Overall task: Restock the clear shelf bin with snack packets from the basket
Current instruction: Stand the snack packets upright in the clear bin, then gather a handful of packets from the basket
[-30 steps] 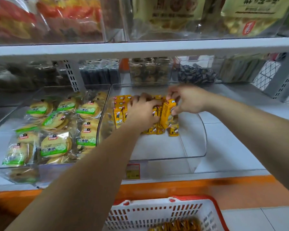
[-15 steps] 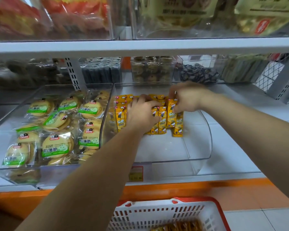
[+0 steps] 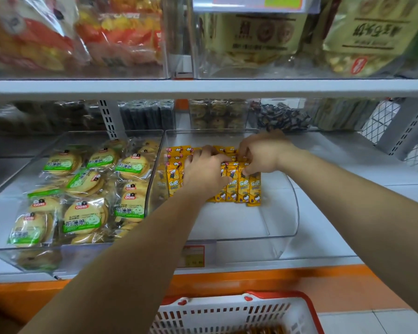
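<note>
Snack packets [image 3: 243, 186] in clear bin [image 3: 296, 213], flat left grip [image 3: 204, 172] atop, right grip [image 3: 263, 153] pinching tops.

A shop, prob. a small snack store: white metal shelves [image 3: 203, 89] w/ slotted uprights [image 3: 109, 119], clear bins [image 3: 285, 213] holding wrapped biscuits [image 3: 85, 218] & yellow snack packets [image 3: 243, 186], a price label [image 3: 193, 255] on the shelf edge, big snack bags [image 3: 362, 34] above, a white-red shopping basket [image 3: 227, 314] below

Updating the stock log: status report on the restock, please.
Left hand rests on yellow packets, right hand pinches their tops. Packets in rows at back of clear bin. Basket below, nothing blocking.
</note>
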Tool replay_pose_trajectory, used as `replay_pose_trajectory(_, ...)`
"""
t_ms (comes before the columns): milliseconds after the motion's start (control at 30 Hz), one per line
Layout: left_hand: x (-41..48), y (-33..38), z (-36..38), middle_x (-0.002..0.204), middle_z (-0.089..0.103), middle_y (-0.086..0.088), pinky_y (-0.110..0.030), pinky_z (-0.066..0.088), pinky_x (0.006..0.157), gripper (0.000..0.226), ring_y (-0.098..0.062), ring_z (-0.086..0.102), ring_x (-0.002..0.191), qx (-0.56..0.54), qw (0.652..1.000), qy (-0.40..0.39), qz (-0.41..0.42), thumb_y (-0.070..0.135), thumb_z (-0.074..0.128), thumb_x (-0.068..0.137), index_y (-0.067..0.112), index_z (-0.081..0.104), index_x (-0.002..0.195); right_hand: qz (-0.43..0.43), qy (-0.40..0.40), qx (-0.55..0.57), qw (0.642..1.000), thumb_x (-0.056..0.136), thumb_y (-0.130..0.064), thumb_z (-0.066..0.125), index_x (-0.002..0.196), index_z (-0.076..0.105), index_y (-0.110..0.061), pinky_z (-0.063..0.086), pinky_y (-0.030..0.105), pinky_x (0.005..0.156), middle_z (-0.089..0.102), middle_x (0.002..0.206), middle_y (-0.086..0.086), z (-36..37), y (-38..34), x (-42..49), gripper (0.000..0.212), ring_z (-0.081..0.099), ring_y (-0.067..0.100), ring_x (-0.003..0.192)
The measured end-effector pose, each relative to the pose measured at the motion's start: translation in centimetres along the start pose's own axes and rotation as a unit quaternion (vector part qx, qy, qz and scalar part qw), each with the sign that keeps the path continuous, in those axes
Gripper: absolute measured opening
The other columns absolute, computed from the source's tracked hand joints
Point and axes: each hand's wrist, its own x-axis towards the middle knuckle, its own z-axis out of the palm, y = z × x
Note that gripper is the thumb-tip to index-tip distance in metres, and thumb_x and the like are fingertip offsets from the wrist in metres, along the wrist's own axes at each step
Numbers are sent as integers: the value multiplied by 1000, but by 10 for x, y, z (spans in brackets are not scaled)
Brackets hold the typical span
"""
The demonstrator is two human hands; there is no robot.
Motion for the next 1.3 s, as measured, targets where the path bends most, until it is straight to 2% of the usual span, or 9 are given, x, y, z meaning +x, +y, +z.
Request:
replay_pose_trajectory(133,-17,14,-41,131,63,-4,-43,48,104,57,-27,57,123,-86,996,-25,-12,44,71,89,30,56,141,30,74,96,992,76,-51,75,104,64,-32,53,35,81,67,102,-6,-22,-4,-45,36,61,19,94)
replay_pose_trajectory(267,-91,21,-84,96,70,10,-32,54,83,18,-8,63,88,-212,975,-23,54,30,72,89,30,69,107,3,105,200,974,73,-40,79,89,67,-29,52,32,77,66,85,-14,-37,-31,-113,23,59,8,79)
replay_pose_trajectory(400,-183,13,-97,75,66,16,-16,48,62,7,0,62,75,-189,969,-132,90,31,72,88,36,67,92,-62,47,276,958,73,-34,78,80,66,-28,45,20,68,65,75,-16,-20,-75,-176,15,56,-6,70)
replay_pose_trajectory(567,-254,-12,-41,95,73,7,-26,46,71,14,-15,67,88,-67,951,-298,45,33,68,91,28,71,103,-71,-98,291,949,74,-33,77,81,65,-30,47,20,62,64,74,-16,63,-127,-216,14,59,0,67)
replay_pose_trajectory(700,-299,-42,29,112,72,-1,-27,44,78,20,-21,65,102,-62,931,-358,-38,35,66,94,23,69,109,-33,-188,338,922,76,-20,78,81,66,-26,36,5,56,60,73,-17,155,-154,-230,15,56,4,70)
replay_pose_trajectory(833,-344,-64,103,118,64,-2,-32,47,87,31,-23,60,106,-101,892,-414,-147,41,67,94,21,63,118,25,-272,403,874,83,-23,77,96,65,-28,51,33,88,67,106,-1,243,-174,-240,18,64,18,99)
replay_pose_trajectory(1000,-390,-78,168,123,62,-1,-32,48,87,53,-19,56,100,-174,820,-491,-236,52,71,90,23,57,133,-32,-297,259,919,82,-59,67,148,41,-28,38,42,111,36,156,2,319,-201,-245,77,36,25,142)
replay_pose_trajectory(1133,-411,-83,194,134,59,-1,-30,43,87,63,-19,56,110,-224,773,-530,-268,65,68,85,28,57,136,-93,-304,150,936,80,-71,51,150,32,-33,19,55,109,35,157,-2,350,-218,-249,82,33,27,141)
replay_pose_trajectory(1300,-414,-71,209,138,58,0,-32,43,86,90,-22,55,120,-180,780,-557,-223,86,66,66,31,56,137,-132,-312,79,937,74,-78,54,143,41,-32,21,53,98,49,143,1,356,-224,-240,84,40,28,132)
